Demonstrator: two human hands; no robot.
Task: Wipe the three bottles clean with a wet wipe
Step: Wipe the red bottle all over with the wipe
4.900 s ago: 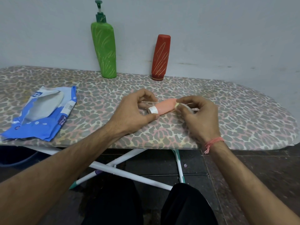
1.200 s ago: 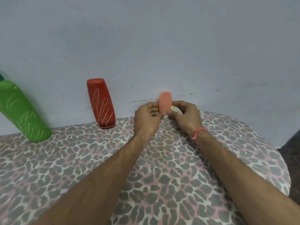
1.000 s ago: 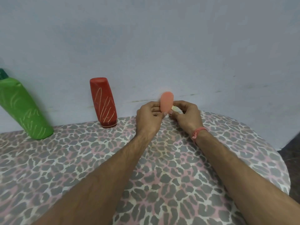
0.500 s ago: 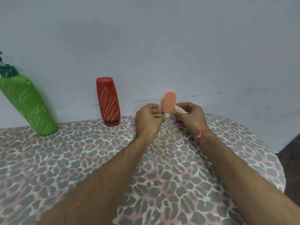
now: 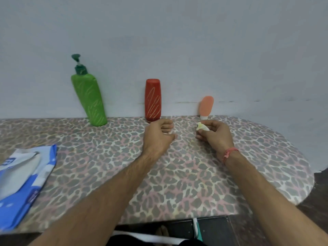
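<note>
Three bottles stand in a row along the wall at the back of the ironing board (image 5: 186,174): a green pump bottle (image 5: 89,100) on the left, a red bottle (image 5: 153,101) in the middle, and a small salmon-pink tube bottle (image 5: 206,107) upside down on its white cap at the right. My right hand (image 5: 213,134) pinches a crumpled wet wipe (image 5: 202,126) just in front of the pink bottle. My left hand (image 5: 158,136) hovers in front of the red bottle with loosely curled fingers and holds nothing.
A blue and white wet wipe pack (image 5: 23,183) lies at the board's left front. The leopard-print board ends in a rounded tip at the right, with dark floor below. The grey wall stands right behind the bottles.
Both hands have let go of the pink bottle, which now stands alone by the wall, and drawn back toward me. The view has tilted down and shifted left.
</note>
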